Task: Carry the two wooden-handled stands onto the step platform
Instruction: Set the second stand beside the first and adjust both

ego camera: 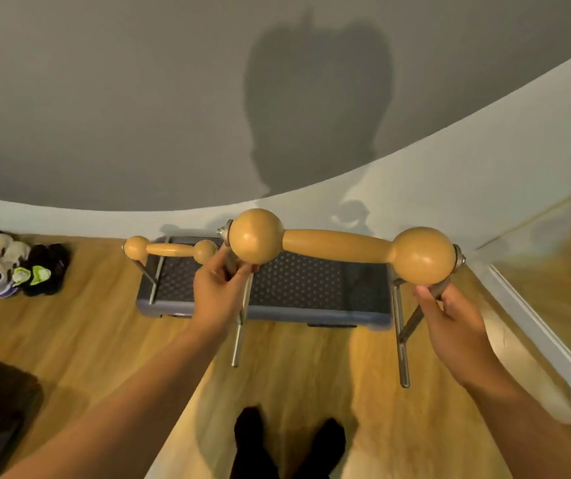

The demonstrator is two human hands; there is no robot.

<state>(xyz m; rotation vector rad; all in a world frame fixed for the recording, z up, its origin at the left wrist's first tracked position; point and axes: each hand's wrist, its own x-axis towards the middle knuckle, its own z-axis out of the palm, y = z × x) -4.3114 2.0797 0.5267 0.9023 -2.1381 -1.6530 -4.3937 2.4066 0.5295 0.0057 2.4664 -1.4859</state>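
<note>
You hold the near wooden-handled stand (339, 245) in the air above the floor (311, 357), just in front of the step platform (298, 281). Your left hand (216, 292) grips its left metal leg under the knob; your right hand (450, 319) grips the right leg. The second stand (170, 249) sits on the platform's left end. Shoes (14, 267) lie far left by the wall (139, 98).
</note>
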